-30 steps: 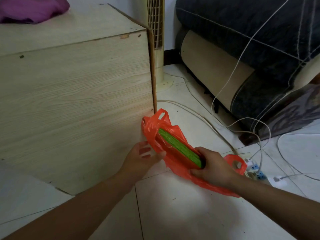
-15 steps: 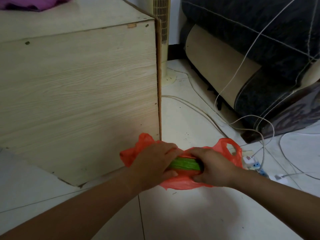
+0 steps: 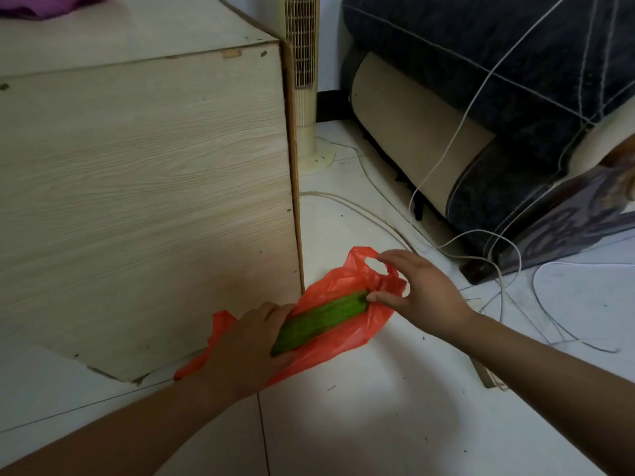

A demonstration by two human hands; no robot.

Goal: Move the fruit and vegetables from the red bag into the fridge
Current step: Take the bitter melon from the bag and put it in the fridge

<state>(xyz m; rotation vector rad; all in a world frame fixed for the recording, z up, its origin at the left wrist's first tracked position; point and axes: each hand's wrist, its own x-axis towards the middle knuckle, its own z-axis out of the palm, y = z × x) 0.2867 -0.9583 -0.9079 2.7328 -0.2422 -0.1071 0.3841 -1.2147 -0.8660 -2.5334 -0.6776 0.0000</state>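
Note:
The red bag (image 3: 343, 341), thin plastic, lies on the white tiled floor by the corner of a wooden cabinet. A long, ridged green vegetable (image 3: 323, 319) sticks halfway out of its mouth. My left hand (image 3: 247, 345) grips the vegetable's lower left end, with bag plastic under the hand. My right hand (image 3: 426, 293) is at the bag's upper handle and pinches the plastic between thumb and fingers, with the thumb beside the vegetable's far tip. Whatever else the bag contains is hidden. No fridge is in view.
The pale wooden cabinet (image 3: 154, 201) fills the left side, with a purple cloth (image 3: 51, 3) on top. Behind its corner stands a tower fan (image 3: 305, 80). A dark sofa (image 3: 481, 97) is at the right. White cables (image 3: 446, 166) and a power strip (image 3: 488, 376) cross the floor.
My left hand went from the bag's edge onto the vegetable and has drawn it partly out. My right hand let go of the vegetable and took the bag's handle.

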